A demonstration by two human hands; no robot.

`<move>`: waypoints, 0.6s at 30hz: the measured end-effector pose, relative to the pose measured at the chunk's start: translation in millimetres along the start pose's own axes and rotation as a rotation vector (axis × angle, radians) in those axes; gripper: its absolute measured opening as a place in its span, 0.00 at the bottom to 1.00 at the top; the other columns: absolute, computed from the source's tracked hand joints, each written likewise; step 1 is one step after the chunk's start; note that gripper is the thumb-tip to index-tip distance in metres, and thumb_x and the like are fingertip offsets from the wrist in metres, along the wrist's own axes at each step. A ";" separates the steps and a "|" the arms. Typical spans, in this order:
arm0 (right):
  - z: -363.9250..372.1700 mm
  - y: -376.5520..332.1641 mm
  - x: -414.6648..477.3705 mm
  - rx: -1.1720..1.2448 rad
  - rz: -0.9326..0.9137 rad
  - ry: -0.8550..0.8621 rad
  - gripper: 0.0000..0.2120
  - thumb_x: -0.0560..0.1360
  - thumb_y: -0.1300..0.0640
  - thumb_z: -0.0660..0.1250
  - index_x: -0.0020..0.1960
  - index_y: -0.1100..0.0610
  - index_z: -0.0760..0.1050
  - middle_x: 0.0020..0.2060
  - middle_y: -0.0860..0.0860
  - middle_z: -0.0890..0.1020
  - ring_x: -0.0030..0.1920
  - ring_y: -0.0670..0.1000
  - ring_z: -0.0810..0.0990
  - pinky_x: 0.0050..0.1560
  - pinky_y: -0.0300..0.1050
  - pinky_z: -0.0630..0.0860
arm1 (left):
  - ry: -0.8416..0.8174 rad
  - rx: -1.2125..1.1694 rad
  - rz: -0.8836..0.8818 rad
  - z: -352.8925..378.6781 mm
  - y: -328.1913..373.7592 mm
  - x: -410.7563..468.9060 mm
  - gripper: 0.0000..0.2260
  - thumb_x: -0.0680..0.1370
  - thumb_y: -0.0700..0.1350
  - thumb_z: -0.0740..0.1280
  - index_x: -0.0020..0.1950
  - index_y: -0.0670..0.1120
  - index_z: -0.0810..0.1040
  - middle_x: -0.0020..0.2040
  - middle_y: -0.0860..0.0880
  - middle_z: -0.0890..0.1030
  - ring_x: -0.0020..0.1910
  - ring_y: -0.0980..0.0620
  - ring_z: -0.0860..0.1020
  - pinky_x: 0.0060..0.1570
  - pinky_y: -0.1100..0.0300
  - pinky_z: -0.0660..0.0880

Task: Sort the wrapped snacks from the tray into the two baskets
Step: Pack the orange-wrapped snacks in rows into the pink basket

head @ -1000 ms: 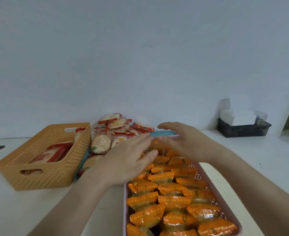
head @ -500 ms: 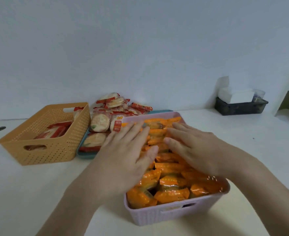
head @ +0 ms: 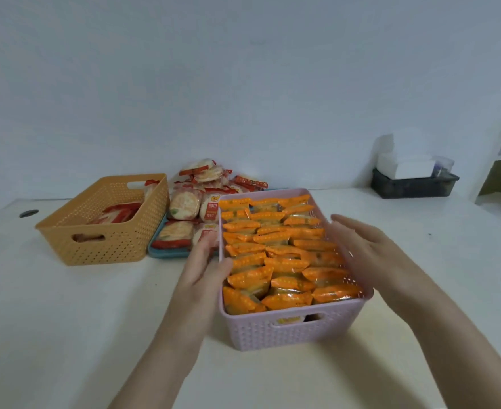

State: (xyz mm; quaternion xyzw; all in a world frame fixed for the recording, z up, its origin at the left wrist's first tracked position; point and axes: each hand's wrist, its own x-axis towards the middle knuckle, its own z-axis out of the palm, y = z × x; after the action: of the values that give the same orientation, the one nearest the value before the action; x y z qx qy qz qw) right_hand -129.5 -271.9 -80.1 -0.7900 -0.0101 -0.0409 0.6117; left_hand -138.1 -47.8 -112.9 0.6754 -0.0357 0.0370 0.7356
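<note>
**Hands flank a full pink basket**

The pink basket (head: 290, 329) stands at the centre of the white table (head: 66, 320), packed to the rim with orange-wrapped snacks (head: 281, 249). The left hand (head: 205, 270) holds its 9 o'clock wall, fingers along the outside and thumb hooked over the rim. The right hand (head: 373, 252) is spread wide, blurred, at the 3 o'clock rim; whether it touches cannot be told. At 10 o'clock sits the orange basket (head: 107, 246) holding red-wrapped packets (head: 119, 214). Between the baskets, at 11 o'clock, the blue tray (head: 166, 253) carries a heap of rice crackers (head: 184, 205). A dark bin (head: 411, 187) stands at 2 o'clock.
</note>
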 end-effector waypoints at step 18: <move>-66.1 5.8 4.6 0.520 0.129 0.152 0.15 0.77 0.63 0.58 0.54 0.54 0.81 0.47 0.53 0.87 0.44 0.54 0.86 0.46 0.52 0.78 | -0.086 -0.141 0.033 107.5 -6.0 19.1 0.18 0.76 0.49 0.62 0.64 0.61 0.77 0.59 0.55 0.82 0.60 0.50 0.79 0.65 0.42 0.72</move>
State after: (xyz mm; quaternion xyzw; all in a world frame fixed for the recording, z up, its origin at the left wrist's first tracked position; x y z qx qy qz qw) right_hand -128.0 -337.4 -69.0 -0.5999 0.0761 -0.0570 0.7944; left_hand -118.7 -155.3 -107.8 0.6222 -0.0810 0.0173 0.7785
